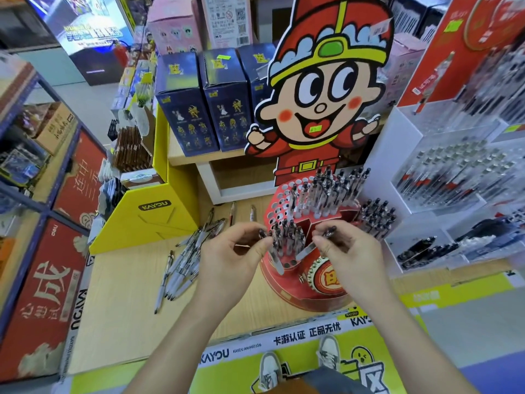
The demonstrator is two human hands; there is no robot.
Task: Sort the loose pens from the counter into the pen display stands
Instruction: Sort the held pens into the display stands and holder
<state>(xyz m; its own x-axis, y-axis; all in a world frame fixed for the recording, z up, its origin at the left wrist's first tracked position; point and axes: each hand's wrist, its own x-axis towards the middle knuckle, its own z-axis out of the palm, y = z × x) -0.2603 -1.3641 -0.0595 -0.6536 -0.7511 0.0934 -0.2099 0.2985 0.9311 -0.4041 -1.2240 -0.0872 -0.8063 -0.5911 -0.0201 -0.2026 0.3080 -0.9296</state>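
Red display stand [277,204] is overhung by slanted pens [274,253], one pinched in the left hand [233,253], one in the right hand [350,253], lower ends toward empty holes [290,263].

Bright, even indoor light, seemingly from overhead, throws only faint shadows on the counter [127,280]. Strong wide-angle bending curves everything towards the edges, and the clear display cases [454,166] at right look soft and smeared.
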